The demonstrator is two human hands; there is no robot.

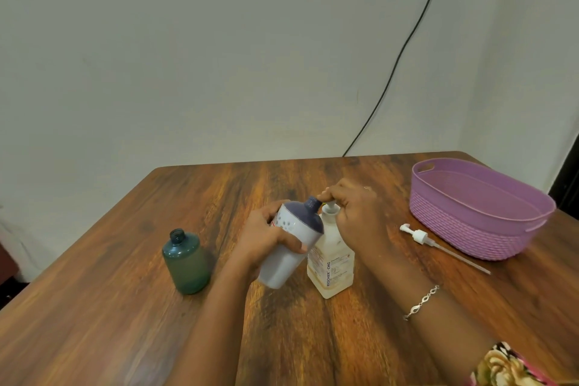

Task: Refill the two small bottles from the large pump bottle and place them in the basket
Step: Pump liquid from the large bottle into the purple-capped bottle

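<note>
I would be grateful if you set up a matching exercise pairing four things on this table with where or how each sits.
1. green bottle
2. white bottle
3. pump
4. basket

A. lying on the table beside the basket
B. tilted, held in the left hand
C. standing upright, uncapped, on its own
D. purple, near the far right corner

Pairs: 1-C, 2-B, 3-A, 4-D.

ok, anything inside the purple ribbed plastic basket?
No bottle shows inside the purple ribbed plastic basket; only its bare inner wall is seen. Its near wall covers the bottom nearest the camera, so a low item there would be hidden.
</note>
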